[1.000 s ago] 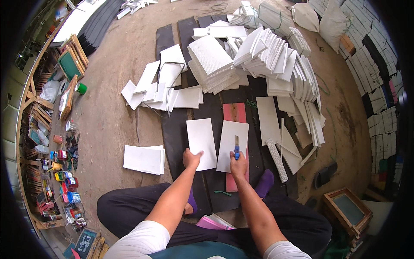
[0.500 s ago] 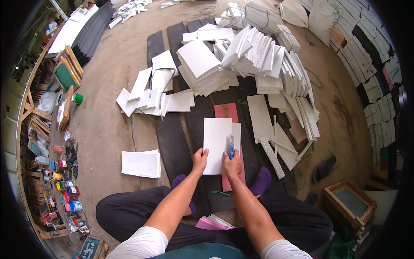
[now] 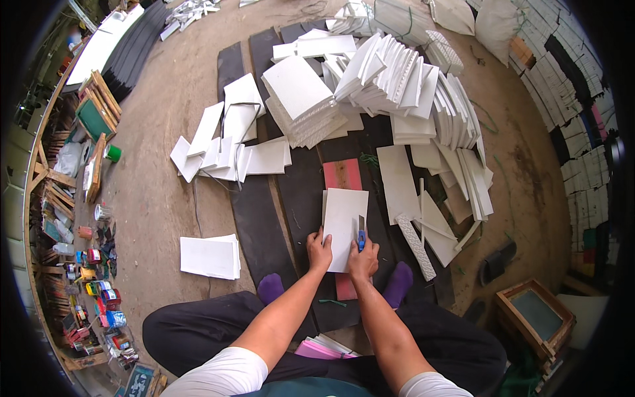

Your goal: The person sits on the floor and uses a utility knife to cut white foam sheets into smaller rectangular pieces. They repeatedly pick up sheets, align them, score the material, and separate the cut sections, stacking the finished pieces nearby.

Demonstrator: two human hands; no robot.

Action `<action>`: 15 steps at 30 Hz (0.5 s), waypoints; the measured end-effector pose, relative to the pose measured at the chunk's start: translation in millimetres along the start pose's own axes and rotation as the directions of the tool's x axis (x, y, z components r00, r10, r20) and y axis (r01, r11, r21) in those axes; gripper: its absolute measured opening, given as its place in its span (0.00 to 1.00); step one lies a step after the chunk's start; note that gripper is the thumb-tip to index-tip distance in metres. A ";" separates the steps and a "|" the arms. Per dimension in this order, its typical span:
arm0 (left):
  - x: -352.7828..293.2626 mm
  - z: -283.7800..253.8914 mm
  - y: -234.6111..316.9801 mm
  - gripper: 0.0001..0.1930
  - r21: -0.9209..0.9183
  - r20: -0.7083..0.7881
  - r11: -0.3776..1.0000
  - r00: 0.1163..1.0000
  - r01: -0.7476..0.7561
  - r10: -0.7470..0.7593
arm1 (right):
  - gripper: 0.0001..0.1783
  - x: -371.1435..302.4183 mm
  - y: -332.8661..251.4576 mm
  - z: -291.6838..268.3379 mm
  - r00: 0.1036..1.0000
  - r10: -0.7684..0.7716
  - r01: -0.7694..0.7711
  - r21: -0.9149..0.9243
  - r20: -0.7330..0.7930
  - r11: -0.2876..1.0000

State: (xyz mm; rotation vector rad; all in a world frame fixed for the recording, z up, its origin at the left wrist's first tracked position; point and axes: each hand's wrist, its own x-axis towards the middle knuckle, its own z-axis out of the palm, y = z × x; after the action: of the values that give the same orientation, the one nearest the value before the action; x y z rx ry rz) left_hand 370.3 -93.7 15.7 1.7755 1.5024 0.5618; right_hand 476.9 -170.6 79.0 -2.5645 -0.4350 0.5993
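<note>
My left hand [image 3: 319, 251] grips the left edge of a white rectangular sheet [image 3: 345, 221], with the edge of another sheet showing behind it. My right hand [image 3: 364, 259] is closed round a blue utility knife [image 3: 361, 239], its blade pointing away from me. The same hand rests at the sheet's lower right edge. Under the sheets lies a narrow red board [image 3: 341, 173], which shows above and below them. Whether the blade touches the sheet, I cannot tell.
A small pile of white sheets [image 3: 210, 258] lies to the left. Beyond my hands are large stacks of white sheets [image 3: 301, 89] on dark planks [image 3: 268, 218]. Paint pots [image 3: 109, 298] line the left side. A wooden-framed screen [image 3: 536, 316] stands at the right, near a black sandal [image 3: 497, 263].
Both hands have shifted slightly right with the white sheets. The rear sheet's edge, earlier showing on the right, now shows on the left of the front one.
</note>
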 end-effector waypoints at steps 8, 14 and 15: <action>-5.9 5.8 4.9 0.25 -0.046 -0.055 0.996 0.995 0.078 -0.081 | 0.28 7.1 3.4 2.8 0.997 -0.070 0.070 -0.022 -0.043 0.997; -3.2 0.2 -4.3 0.27 -0.116 -0.042 0.991 0.996 0.068 -0.073 | 0.29 11.0 2.2 -4.3 0.989 -0.151 0.151 -0.074 -0.002 0.986; -2.6 -2.1 -6.4 0.27 -0.127 -0.030 0.990 0.997 0.060 -0.065 | 0.29 11.3 2.0 -5.2 0.988 -0.153 0.152 -0.072 -0.002 0.986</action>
State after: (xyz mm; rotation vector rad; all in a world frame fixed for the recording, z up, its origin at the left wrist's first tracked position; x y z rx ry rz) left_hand 364.1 -95.3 12.5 1.6244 1.5065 0.6441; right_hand 489.4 -169.6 78.3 -2.5702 -0.6544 0.5278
